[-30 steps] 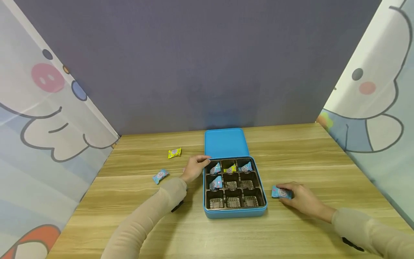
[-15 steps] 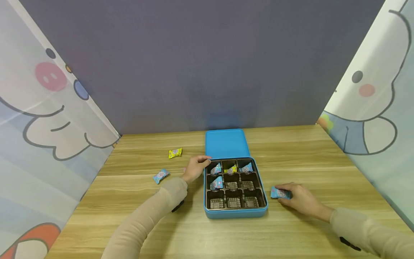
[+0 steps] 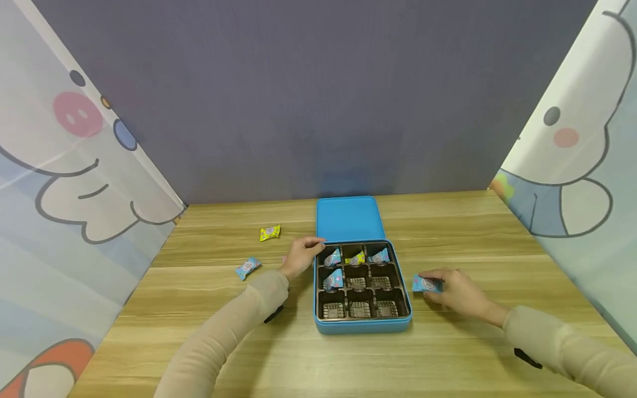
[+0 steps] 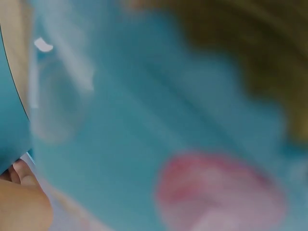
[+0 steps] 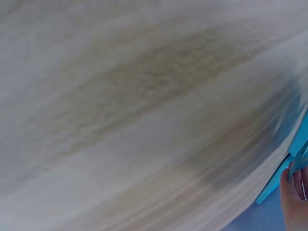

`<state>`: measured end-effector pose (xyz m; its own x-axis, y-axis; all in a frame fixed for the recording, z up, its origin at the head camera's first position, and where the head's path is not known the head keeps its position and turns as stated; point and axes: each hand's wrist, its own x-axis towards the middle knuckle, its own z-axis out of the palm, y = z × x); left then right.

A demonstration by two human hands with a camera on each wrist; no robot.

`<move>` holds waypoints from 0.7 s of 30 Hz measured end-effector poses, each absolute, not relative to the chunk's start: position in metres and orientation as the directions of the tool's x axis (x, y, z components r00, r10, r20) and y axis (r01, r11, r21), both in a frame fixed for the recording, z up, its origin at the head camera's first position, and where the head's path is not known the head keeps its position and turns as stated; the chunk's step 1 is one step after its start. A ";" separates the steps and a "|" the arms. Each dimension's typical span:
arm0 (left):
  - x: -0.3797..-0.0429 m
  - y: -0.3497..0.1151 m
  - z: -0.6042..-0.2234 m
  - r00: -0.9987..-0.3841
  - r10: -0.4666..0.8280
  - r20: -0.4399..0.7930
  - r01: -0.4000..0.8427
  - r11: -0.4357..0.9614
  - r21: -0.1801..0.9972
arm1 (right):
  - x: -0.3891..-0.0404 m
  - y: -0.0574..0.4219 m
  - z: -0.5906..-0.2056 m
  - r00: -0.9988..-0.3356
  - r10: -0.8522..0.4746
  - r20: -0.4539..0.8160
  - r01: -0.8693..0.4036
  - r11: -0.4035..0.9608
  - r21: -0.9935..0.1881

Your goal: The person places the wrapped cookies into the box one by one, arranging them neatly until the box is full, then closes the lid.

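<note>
My right hand pinches a blue wrapped candy between thumb and fingers, just right of the blue box. In the right wrist view, the fingers show at the lower right corner with the box behind. My left hand grips the box's far left corner, thumb and fingers at the rim. The black tray inside has a grid of compartments: the back row holds a blue candy, a yellow candy and another blue candy. Below the first, a blue candy fills the middle-left compartment.
The blue lid lies open behind the box. Left on the wooden table lie a yellow candy, a blue candy and a pink piece mostly hidden by my left hand. A grey panel stands behind.
My right hand has shifted slightly left and away from me with the blue candy, closer to the box. The left hand stays at the box corner.
</note>
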<state>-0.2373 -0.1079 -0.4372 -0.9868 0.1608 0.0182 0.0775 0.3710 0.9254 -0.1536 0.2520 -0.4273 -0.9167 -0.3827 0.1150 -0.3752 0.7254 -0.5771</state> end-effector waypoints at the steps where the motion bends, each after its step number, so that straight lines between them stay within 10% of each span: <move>1: -0.238 -0.108 -0.437 -0.987 0.162 0.013 0.073 0.370 0.926 | -0.155 0.252 -0.427 -0.916 -0.382 0.125 -0.382 0.728 -0.569; 21: -0.238 -0.108 -0.435 -0.983 0.181 0.000 0.072 0.391 0.918 | -0.172 0.253 -0.405 -0.879 -0.366 0.307 -0.476 0.726 -0.497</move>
<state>-0.2385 -0.1082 -0.4355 -0.9835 0.1810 0.0002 0.0721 0.3905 0.9178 -0.1718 0.2528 -0.4051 -0.8785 -0.3661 0.3069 -0.4760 0.7258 -0.4967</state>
